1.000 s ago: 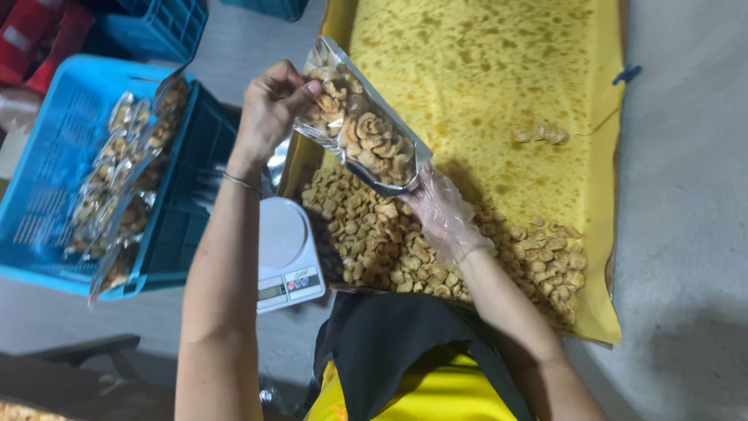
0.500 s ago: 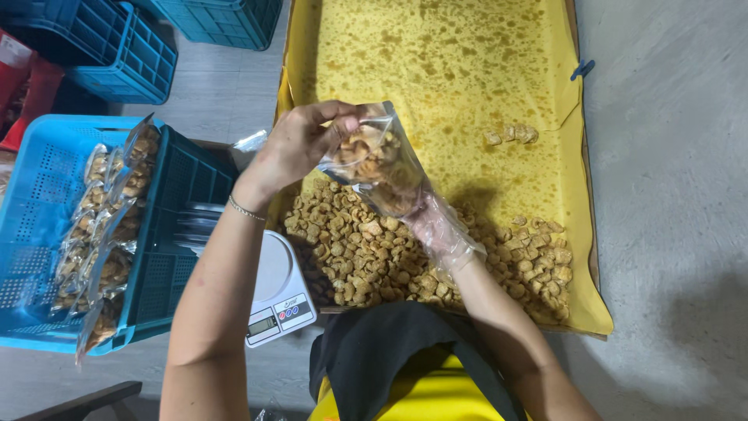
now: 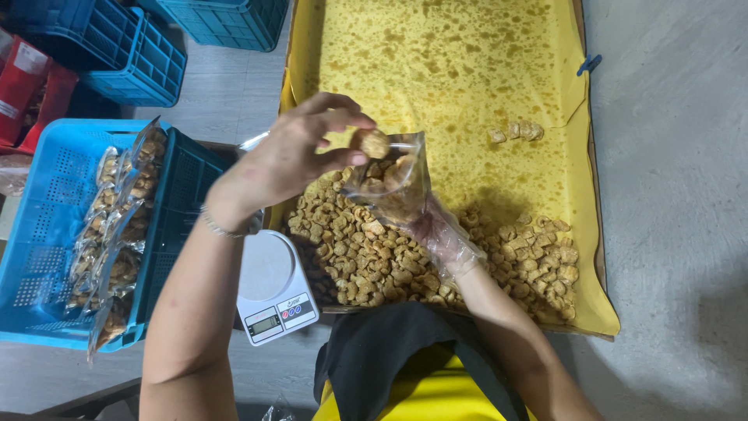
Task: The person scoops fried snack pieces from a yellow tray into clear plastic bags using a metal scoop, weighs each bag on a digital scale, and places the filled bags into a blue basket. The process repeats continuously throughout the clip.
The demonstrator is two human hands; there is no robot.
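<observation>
My left hand (image 3: 292, 160) pinches one brown fried snack piece (image 3: 372, 143) between thumb and fingers at the mouth of a clear plastic bag (image 3: 389, 183). The bag is partly filled with the same snack pieces. My right hand (image 3: 440, 234), in a thin clear glove, holds the bag from below. Both hands hover over a heap of snack pieces (image 3: 366, 261) lying on yellow paper in a large tray (image 3: 580, 257).
A small white kitchen scale (image 3: 273, 288) sits left of the tray. A blue crate (image 3: 47, 226) at left holds several filled snack bags (image 3: 117, 226). More blue crates (image 3: 132, 54) stand at the top left. A few loose pieces (image 3: 516, 131) lie further up the paper.
The bag has swung from tilted to upright and lower over the heap. My left hand let go of the bag's top and now pinches a single piece at its opening.
</observation>
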